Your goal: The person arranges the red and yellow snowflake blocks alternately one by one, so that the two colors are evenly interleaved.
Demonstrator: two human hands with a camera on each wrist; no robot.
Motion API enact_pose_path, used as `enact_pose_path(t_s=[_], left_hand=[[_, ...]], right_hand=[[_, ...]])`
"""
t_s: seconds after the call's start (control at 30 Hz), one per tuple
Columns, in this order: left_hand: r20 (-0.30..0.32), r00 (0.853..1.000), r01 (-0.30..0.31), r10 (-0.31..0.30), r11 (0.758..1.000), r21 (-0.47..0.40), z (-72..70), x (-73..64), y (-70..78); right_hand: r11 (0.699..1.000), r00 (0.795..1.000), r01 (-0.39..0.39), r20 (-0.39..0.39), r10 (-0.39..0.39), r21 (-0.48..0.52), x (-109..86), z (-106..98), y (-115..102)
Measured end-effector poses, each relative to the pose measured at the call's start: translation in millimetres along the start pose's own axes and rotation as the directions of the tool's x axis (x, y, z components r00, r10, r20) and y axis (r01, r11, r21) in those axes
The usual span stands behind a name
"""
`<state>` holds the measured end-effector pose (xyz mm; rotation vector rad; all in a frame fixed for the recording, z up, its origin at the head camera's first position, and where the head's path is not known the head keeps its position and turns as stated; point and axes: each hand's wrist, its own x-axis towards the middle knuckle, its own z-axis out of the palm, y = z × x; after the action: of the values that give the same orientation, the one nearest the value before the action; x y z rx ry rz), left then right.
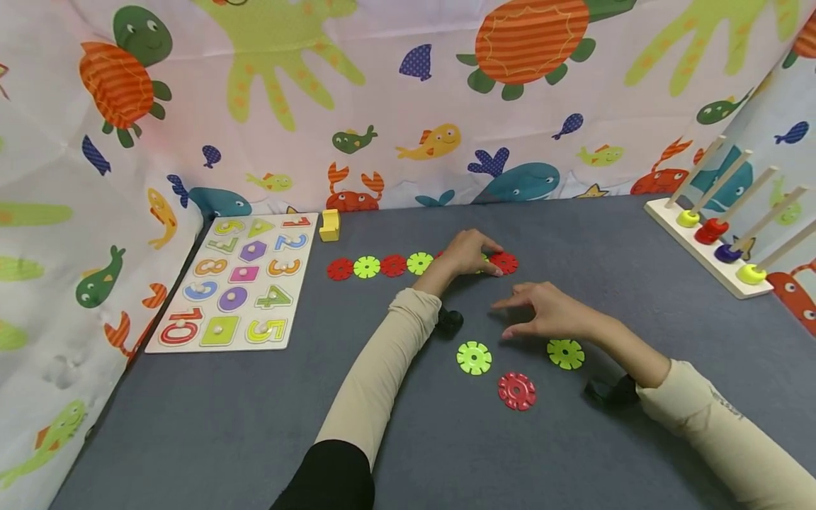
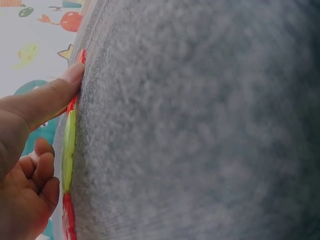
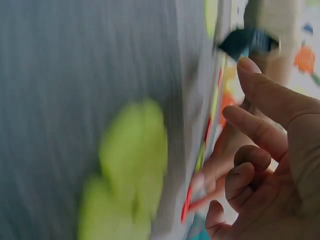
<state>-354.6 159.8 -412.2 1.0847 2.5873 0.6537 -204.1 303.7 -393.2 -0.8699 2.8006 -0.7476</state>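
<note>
Reaching across a grey table with both hands. Pinching the red disc, at the far right end of a close-set row of red and green discs, between thumb and finger of the left hand. Hovering on the near side of the row with a relaxed right hand, parting its thumb and forefinger. Passing near a loose green disc, another green disc and a loose red disc. Facing a sea-animal cloth, between a number board on the left and a peg stand on the right.
</note>
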Motion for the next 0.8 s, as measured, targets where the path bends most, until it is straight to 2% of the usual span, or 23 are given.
enact_pose_path(t_s=[0.13, 0.33, 0.6, 0.8], left_hand=[[-0.001, 1.0, 0.001, -0.001, 1.0, -0.016, 0.3, -1.8, 1.7], [-0.013, 1.0, 0.013, -0.013, 1.0, -0.014, -1.1, -2.8, 4.3], [0.002, 0.999, 0.032, -0.032, 0.999, -0.01, -1.8, -1.6, 3.5], [0.01, 0.999, 0.033, -0.033, 0.999, -0.007, -1.8, -2.5, 2.4]], right_hand=[[0.996, 0.998, 0.07, -0.006, -0.07, -0.047, -0.4, 14, -20], [0.994, 0.999, 0.035, 0.02, -0.033, -0.1, 1.6, 26, -38], [0.979, 0.999, 0.038, 0.017, -0.036, -0.199, 1.6, 32, -44], [0.985, 0.998, 0.054, 0.018, -0.052, -0.162, 2.8, 34, -43]])
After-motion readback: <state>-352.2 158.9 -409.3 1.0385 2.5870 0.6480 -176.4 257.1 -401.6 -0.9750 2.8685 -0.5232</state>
